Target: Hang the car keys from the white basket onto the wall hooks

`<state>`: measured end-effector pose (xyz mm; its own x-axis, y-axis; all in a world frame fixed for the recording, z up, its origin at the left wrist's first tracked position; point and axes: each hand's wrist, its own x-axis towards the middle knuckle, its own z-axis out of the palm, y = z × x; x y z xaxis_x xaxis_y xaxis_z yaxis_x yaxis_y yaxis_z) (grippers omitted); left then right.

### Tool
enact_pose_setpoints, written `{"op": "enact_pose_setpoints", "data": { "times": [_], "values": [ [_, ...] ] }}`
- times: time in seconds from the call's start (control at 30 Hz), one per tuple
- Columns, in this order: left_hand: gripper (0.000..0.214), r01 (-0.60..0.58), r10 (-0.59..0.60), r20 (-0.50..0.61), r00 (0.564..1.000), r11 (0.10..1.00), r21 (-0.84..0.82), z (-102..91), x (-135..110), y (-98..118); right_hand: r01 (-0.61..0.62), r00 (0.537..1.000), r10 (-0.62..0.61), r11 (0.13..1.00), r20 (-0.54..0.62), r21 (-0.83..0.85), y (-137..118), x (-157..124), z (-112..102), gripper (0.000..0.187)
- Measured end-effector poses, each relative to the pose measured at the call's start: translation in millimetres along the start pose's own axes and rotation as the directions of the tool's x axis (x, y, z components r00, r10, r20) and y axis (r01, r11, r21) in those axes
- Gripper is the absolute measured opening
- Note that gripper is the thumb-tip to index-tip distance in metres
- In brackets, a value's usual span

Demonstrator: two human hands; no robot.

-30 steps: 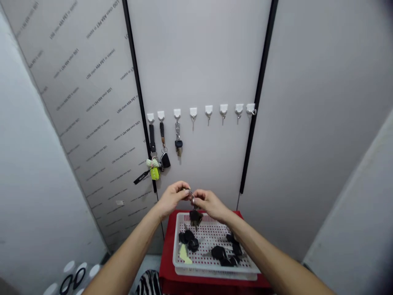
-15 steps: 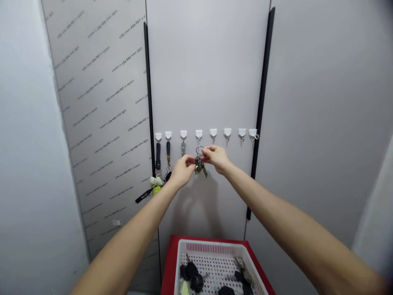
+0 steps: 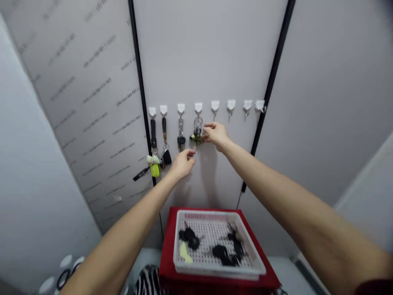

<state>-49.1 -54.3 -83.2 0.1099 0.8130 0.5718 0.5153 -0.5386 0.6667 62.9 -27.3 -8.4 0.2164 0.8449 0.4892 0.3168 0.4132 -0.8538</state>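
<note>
A row of white wall hooks (image 3: 215, 105) runs across the grey panel. A key bunch (image 3: 197, 131) hangs by its ring from the fourth hook from the left. My right hand (image 3: 216, 134) pinches the bunch's lower keys from the right. My left hand (image 3: 183, 162) sits lower and to the left, off the bunch, with loosely curled fingers holding nothing. Three other key sets (image 3: 166, 143) hang on the hooks to the left, one with a yellow-green fob (image 3: 154, 169).
Below stands a white perforated basket (image 3: 249, 250) holding several black keys and fobs, on a red surface (image 3: 168, 246). Black vertical strips (image 3: 139, 94) divide the wall panels. White caps and a striped object lie at the lower left.
The key bunch went from above the basket up to the fourth hook and now hangs there. My left hand let go and dropped down; my right hand stays on the keys.
</note>
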Motion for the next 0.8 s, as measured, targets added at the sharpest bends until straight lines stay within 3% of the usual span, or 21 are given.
{"op": "enact_pose_setpoints", "data": {
  "times": [0.07,0.13,0.2,0.27,0.33,0.37,0.43,0.5,0.57,0.63,0.7,0.8],
  "values": [
    [0.025,0.038,-0.035,0.110,0.993,0.999,-0.021,17.8,-33.4,-18.6,0.047,0.992,-0.038,0.996,0.119,-0.076,32.0,-28.9,-11.8,0.022],
    [0.024,0.048,-0.041,0.252,0.967,0.999,-0.021,37.7,-69.6,-34.2,0.047,0.929,0.023,0.983,0.369,-0.178,67.5,-67.1,-27.7,0.023],
    [0.024,0.028,-0.027,0.391,0.920,1.000,0.001,57.3,-103.3,-44.4,0.089,0.768,0.134,0.946,0.627,-0.310,101.0,-108.0,-45.2,0.022],
    [0.024,-0.022,-0.001,0.505,0.863,0.999,0.040,74.6,-129.5,-48.4,0.191,0.612,0.239,0.881,0.754,-0.434,127.9,-143.0,-60.5,0.022],
    [0.026,-0.088,0.014,0.601,0.799,0.992,0.094,87.9,-145.9,-47.4,0.312,0.538,0.302,0.796,0.787,-0.518,146.1,-167.5,-70.7,0.025],
    [0.028,-0.119,0.010,0.640,0.768,0.985,0.127,92.8,-150.7,-45.7,0.369,0.532,0.308,0.754,0.789,-0.543,152.1,-175.6,-73.4,0.027],
    [0.030,-0.151,-0.037,0.692,0.721,0.966,0.209,99.1,-155.2,-42.0,0.453,0.564,0.285,0.678,0.775,-0.579,159.6,-185.5,-74.8,0.028],
    [0.026,-0.140,-0.113,0.695,0.710,0.945,0.297,101.6,-155.9,-40.4,0.465,0.611,0.277,0.633,0.742,-0.619,164.2,-189.7,-72.7,0.024],
    [0.023,-0.082,-0.177,0.646,0.742,0.933,0.350,101.9,-155.5,-42.5,0.408,0.662,0.276,0.648,0.697,-0.643,169.0,-190.7,-69.6,0.019],
    [0.022,0.011,-0.206,0.561,0.802,0.944,0.331,101.5,-155.0,-47.3,0.300,0.716,0.251,0.732,0.652,-0.611,174.5,-190.0,-67.0,0.016],
    [0.023,0.130,-0.224,0.466,0.856,0.966,0.225,101.3,-154.2,-52.4,0.135,0.775,0.237,0.844,0.586,-0.519,179.3,-188.5,-65.3,0.016],
    [0.016,0.287,-0.258,0.381,0.888,0.958,-0.020,101.5,-152.0,-56.6,-0.095,0.837,0.252,0.941,0.487,-0.324,181.3,-186.1,-64.8,0.016]
  ]
}}
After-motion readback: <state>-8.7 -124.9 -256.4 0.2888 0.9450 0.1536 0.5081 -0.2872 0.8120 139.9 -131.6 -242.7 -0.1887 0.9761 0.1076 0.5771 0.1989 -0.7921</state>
